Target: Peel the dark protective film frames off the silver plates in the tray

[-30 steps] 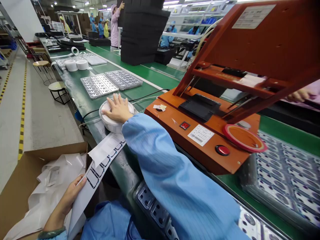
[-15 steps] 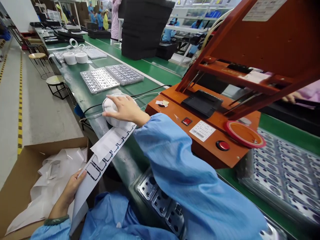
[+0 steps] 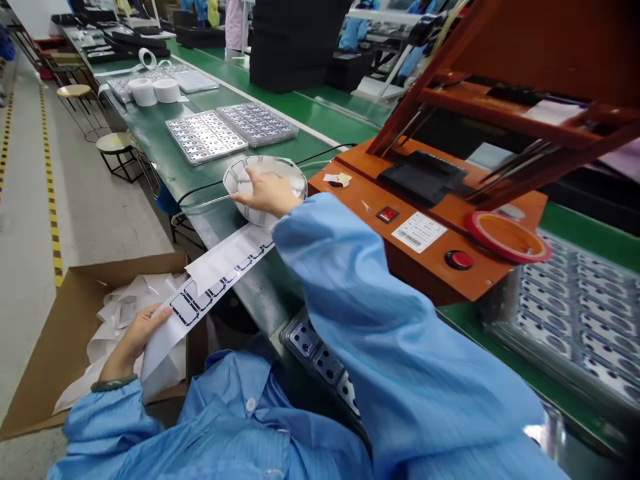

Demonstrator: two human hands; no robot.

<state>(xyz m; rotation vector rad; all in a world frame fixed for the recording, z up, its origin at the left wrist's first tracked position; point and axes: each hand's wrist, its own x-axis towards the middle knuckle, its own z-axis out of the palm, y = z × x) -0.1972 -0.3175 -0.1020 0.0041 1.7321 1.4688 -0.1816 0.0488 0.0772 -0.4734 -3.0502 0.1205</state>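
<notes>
The person's right hand [image 3: 267, 192] lies on a white reel of label film [image 3: 290, 179] on the green worktop [image 3: 155, 127], its fingers spread flat, gripping nothing. The left hand [image 3: 135, 340] has its fingers closed on the film strip [image 3: 220, 277] running from the reel, above a cardboard box [image 3: 65, 340] of white wrapping. The blue sleeve [image 3: 345, 300] hides the worktop's near edge. An orange press [image 3: 425, 240] stands just beside the reel, with metal trays [image 3: 205, 137] beyond.
</notes>
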